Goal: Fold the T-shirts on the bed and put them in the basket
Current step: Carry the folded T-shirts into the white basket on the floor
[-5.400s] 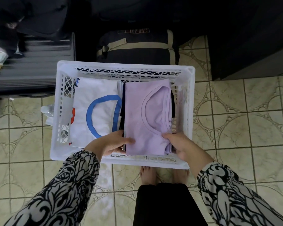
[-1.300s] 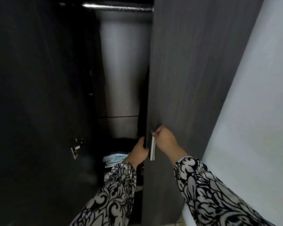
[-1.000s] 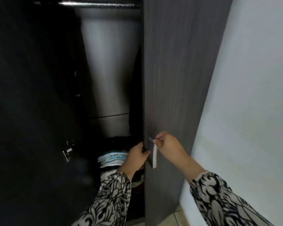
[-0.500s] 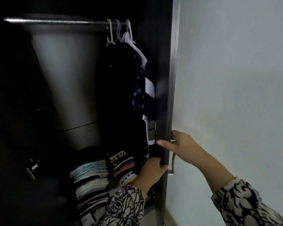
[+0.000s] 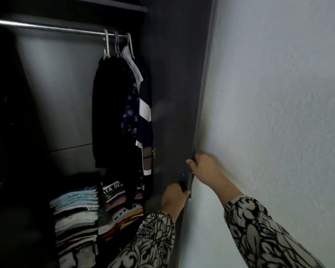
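**Both hands on the wardrobe door, no loose T-shirt or basket in sight**

Here the person's right hand (image 5: 205,169) wraps the outer edge of the dark grey wood-grain wardrobe door (image 5: 174,93), fingers (image 5: 190,163) curled round onto its inner face, just beside the pale textured wall (image 5: 278,93). Just below, the left hand (image 5: 174,198) grips the same edge, fingers clamped on the panel; its fingertips are hidden behind the door. Both sleeves carry a black-and-white swirl print.

Neither the bed nor the basket is in view, and no T-shirt is in either hand. To the left of the fingers, low in the wardrobe, stand two stacks of folded shirts: a pale blue, white and dark stack (image 5: 75,213) and, nearer the left hand, a striped multicolour stack (image 5: 122,206). Above them, dark and navy-and-white garments (image 5: 124,113) hang on plastic hangers from a steel rail (image 5: 46,28).

If more shirts are to come from here, they will likely handle as light, limp cloth that sags and unfolds when lifted by one corner. A folded one is best taken with a flat hand beneath and a thumb on top; one drawn from mid-stack would probably drag its neighbours, so the top of the pile should be steadied. For folding, the shoulder seams are the natural hold. The door is rigid, so the edge grip suits it.
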